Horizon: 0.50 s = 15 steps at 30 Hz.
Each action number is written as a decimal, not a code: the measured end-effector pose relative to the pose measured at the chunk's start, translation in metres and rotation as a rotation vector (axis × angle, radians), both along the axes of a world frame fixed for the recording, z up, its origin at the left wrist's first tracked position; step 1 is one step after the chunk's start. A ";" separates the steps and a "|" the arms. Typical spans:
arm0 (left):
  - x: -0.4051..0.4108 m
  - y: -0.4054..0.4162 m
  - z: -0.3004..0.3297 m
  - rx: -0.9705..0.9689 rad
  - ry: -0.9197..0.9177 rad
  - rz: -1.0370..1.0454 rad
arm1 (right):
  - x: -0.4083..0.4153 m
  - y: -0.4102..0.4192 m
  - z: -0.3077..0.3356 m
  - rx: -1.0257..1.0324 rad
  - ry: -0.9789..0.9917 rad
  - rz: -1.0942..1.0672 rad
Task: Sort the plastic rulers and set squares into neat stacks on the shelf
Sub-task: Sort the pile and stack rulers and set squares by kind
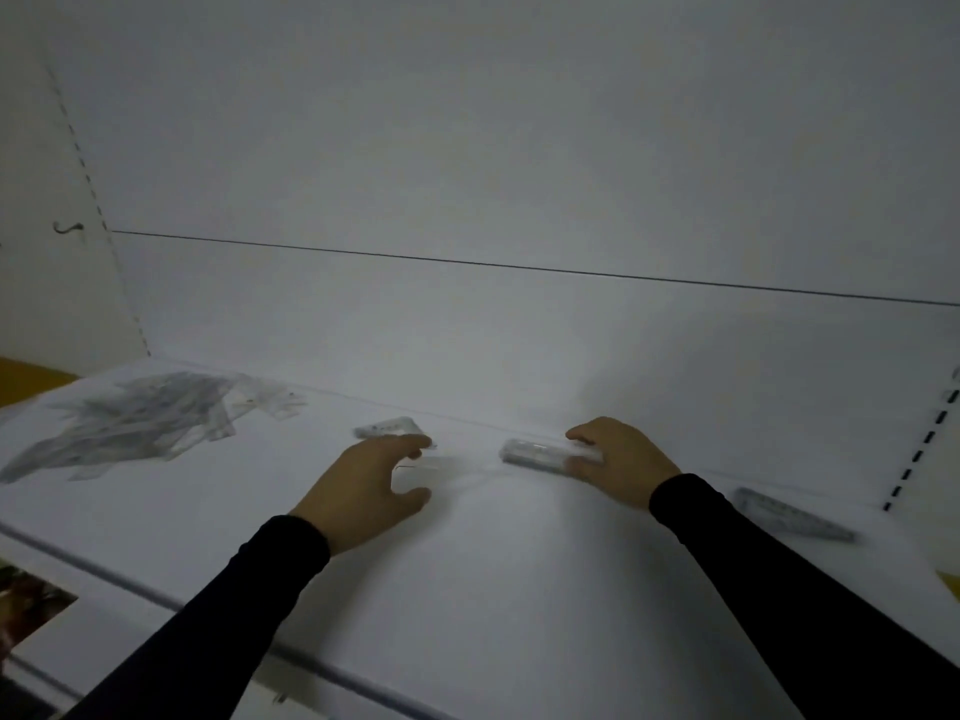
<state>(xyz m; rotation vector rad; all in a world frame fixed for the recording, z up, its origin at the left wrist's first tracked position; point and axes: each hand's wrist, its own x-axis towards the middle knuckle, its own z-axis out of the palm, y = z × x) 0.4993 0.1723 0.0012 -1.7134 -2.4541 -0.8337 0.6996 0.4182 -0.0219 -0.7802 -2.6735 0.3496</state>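
On the white shelf lies a loose heap of clear plastic rulers and set squares at the far left. My left hand hovers over the shelf's middle with fingers curved; its fingertips touch a clear plastic piece, and a faint transparent piece lies between thumb and fingers. My right hand grips one end of a small stack of clear rulers near the back wall. Another short stack of rulers lies to the right, beside my right sleeve.
The shelf's white back panel rises right behind the hands. Slotted uprights stand at the right and left ends. The shelf's front rail runs diagonally below my arms. A printed picture shows at lower left.
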 end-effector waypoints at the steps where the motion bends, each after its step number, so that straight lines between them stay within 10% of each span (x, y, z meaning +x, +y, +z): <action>1: -0.001 0.007 -0.001 -0.004 -0.011 -0.028 | 0.008 -0.002 -0.001 0.015 0.034 -0.018; 15: 0.103 0.149 -0.004 -0.051 0.027 -0.552 | 0.203 -0.062 -0.011 0.017 0.002 -0.735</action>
